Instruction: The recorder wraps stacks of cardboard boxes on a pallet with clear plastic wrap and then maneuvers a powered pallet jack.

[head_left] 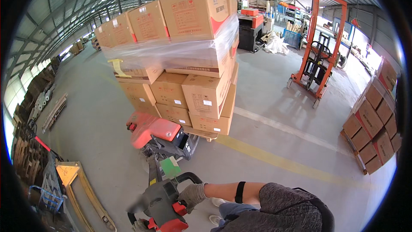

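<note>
A gloved right hand (192, 196), my own, is wrapped round the right grip of the black and red control handle (161, 202) of an electric pallet truck. At the lower edge my left hand (140, 226), also gloved and partly cut off, closes on the handle's left grip. Ahead of the handle is the truck's red body (152, 129), with a green piece (170, 167) on the tiller. Just beyond it, a wooden pallet (201, 133) bears a tall stack of cardboard boxes (195, 13), with stretch film (167, 50) round the upper layers.
A yellow hand pallet truck (69, 172) and wooden pallets (28, 159) stand at left. An orange stacker (315, 47) stands at the far right, a loaded pallet of boxes (370, 122) at right. A yellow floor line (274, 159) crosses the floor.
</note>
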